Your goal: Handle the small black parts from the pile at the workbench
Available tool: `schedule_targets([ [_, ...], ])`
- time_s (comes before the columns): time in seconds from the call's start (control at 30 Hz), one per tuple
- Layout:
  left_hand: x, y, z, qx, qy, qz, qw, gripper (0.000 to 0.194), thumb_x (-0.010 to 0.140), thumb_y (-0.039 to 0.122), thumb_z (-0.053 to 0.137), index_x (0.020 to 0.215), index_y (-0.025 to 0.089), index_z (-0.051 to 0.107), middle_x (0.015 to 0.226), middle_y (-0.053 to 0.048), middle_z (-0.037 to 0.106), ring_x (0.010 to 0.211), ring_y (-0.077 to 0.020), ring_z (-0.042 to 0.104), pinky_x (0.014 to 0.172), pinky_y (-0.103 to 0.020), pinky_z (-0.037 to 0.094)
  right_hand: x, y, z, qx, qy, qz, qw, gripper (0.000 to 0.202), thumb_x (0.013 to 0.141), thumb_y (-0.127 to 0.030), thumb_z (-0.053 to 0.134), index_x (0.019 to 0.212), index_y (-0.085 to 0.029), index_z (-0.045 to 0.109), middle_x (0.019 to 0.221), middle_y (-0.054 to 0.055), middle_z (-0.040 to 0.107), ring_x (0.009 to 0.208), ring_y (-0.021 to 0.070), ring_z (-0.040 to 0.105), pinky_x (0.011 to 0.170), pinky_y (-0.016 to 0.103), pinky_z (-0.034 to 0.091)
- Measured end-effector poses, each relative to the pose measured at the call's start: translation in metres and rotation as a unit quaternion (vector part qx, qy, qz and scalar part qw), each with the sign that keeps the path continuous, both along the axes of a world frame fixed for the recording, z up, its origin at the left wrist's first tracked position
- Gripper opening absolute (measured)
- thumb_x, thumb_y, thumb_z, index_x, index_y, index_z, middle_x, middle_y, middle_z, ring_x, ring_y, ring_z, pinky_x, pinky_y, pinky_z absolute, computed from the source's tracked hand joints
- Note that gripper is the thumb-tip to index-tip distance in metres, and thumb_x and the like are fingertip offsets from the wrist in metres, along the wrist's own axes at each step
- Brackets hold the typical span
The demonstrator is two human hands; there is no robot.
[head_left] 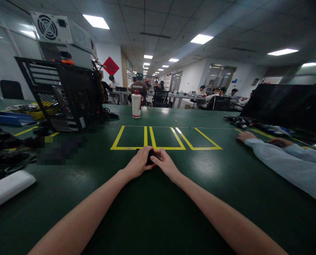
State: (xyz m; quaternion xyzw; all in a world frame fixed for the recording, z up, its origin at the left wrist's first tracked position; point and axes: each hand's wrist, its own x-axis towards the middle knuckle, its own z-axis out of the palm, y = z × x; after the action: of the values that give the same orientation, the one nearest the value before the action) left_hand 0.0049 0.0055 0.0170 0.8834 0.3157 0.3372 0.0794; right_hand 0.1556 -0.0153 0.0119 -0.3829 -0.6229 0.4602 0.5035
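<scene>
A small black object [150, 158] is held between my two hands over the green tabletop [147, 212]; its kind cannot be made out. My left hand [140, 162] wraps round it from the left, fingers curled over the top and below. From the other side, my right hand [165, 161] pinches it, thumb at its near face. Fingers cover most of the object. Just beyond my hands, yellow tape outlines [165, 148] mark several boxes on the table.
A white bottle with a red lid [136, 106] stands farther back. At left are an open computer case [67, 95], a power supply [51, 28] on top, and a white block [9, 189]. At right, a co-worker's sleeved arm [282, 159] rests near a dark monitor [290, 102] and cables [237, 121].
</scene>
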Motion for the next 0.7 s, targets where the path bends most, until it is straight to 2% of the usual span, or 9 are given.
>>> schedule_targets([
  [0.1,0.0005,-0.0005,0.0011,0.005,-0.001,0.000,1.000,0.056,0.069,0.023,0.060,0.115,0.021,0.029,0.110,-0.008,0.042,0.104,-0.0239,0.045,0.089,-0.043,0.038,-0.0005,0.0034,-0.0005,0.006,-0.004,-0.022,1.000,0.022,0.070,-0.031,0.056,0.089,-0.022,0.050,0.093,0.001,0.054,0.092,0.0153,0.051,0.082,0.032,0.041],
  [0.2,0.0004,-0.0006,0.0016,0.001,0.006,0.004,1.000,0.055,0.070,0.024,0.059,0.116,0.021,0.029,0.111,-0.008,0.042,0.104,-0.0243,0.044,0.089,-0.044,0.038,0.0017,0.0077,-0.0013,-0.033,-0.012,-0.029,0.999,0.030,0.069,-0.031,0.057,0.096,-0.021,0.050,0.099,0.003,0.055,0.096,0.0170,0.050,0.086,0.036,0.039],
  [0.3,-0.0001,0.0000,0.0009,-0.008,0.010,0.011,1.000,0.057,0.069,0.024,0.059,0.117,0.021,0.028,0.112,-0.008,0.041,0.105,-0.0247,0.044,0.090,-0.045,0.037,0.0051,0.0094,-0.0017,-0.069,-0.021,-0.006,0.997,0.036,0.069,-0.034,0.057,0.101,-0.020,0.050,0.104,0.006,0.054,0.097,0.0192,0.051,0.085,0.039,0.039],
  [0.5,-0.0003,0.0018,-0.0002,-0.016,0.017,0.007,1.000,0.056,0.069,0.022,0.059,0.116,0.021,0.028,0.113,-0.008,0.041,0.105,-0.0242,0.043,0.088,-0.044,0.038,0.0078,0.0020,0.0036,-0.036,0.005,0.052,0.998,0.037,0.065,-0.024,0.062,0.098,-0.022,0.048,0.105,0.003,0.051,0.095,0.0162,0.052,0.083,0.034,0.042],
  [0.7,0.0013,0.0032,-0.0010,-0.004,0.007,-0.003,1.000,0.055,0.069,0.025,0.059,0.115,0.021,0.028,0.110,-0.008,0.042,0.103,-0.0236,0.044,0.088,-0.044,0.038,0.0037,0.0032,0.0028,0.009,-0.012,-0.020,1.000,0.024,0.069,-0.033,0.057,0.088,-0.020,0.053,0.093,0.001,0.054,0.095,0.0161,0.050,0.087,0.035,0.039],
])
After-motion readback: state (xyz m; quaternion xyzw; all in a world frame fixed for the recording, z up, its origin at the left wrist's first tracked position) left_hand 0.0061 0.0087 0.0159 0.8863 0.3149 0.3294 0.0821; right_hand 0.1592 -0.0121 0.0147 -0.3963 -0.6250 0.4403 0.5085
